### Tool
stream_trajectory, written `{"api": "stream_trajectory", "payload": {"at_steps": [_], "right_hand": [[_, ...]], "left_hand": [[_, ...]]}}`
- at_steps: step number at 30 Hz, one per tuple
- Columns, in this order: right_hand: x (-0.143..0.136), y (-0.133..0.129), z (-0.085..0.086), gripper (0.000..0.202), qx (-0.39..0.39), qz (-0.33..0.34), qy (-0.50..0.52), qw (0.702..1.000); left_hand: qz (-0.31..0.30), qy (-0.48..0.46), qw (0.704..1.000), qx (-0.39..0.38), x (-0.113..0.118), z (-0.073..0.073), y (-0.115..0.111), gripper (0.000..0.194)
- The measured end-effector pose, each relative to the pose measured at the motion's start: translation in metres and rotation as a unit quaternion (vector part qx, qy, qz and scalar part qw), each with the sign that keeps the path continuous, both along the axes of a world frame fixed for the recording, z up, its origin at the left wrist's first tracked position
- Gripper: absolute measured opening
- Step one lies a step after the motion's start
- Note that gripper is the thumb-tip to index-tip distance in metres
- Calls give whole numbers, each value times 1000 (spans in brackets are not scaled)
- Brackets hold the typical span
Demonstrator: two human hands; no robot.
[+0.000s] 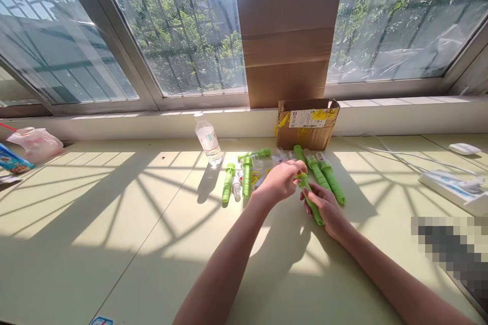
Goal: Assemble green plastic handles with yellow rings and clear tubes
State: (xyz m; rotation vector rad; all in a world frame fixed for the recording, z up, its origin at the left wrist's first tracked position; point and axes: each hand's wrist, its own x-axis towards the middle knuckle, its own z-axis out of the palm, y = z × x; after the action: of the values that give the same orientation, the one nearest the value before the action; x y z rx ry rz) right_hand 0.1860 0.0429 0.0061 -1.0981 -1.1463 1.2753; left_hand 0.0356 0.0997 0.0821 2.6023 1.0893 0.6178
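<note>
My right hand (328,209) is wrapped round a green plastic flashlight-shaped tube (315,213), which leans with its lower end toward me. At its upper end, the fingers of my left hand (281,181) pinch the tube's head; a bit of yellow shows there, and the fingertips hide the rest. Just beyond my right hand lie more green tubes with clear heads (335,188). To the left of my left hand are another green tube (247,177), a shorter one (227,185) and a small clear-and-white part (236,188). Yellow rings (254,177) and clear pieces sit partly behind my left wrist.
A clear bottle (209,139) stands behind the parts on the left. An open cardboard box (307,134) is against the window ledge. At right are a white power strip (453,190) with cables and a blurred-out dark object (457,254). A pink plastic bag (36,143) lies far left.
</note>
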Motion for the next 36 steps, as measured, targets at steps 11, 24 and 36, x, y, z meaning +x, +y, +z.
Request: {"api": "stream_trajectory", "payload": {"at_steps": [11, 24, 36], "right_hand": [[-3, 1, 0, 28, -30, -40, -23, 998], [-3, 0, -1, 35, -27, -35, -5, 999], [-3, -1, 4, 36, -1, 25, -43, 999]], "left_hand": [[0, -8, 1000, -19, -2, 7, -4, 21], [-25, -8, 1000, -16, -8, 16, -10, 35], [13, 33, 999, -11, -5, 10, -1, 27]]}}
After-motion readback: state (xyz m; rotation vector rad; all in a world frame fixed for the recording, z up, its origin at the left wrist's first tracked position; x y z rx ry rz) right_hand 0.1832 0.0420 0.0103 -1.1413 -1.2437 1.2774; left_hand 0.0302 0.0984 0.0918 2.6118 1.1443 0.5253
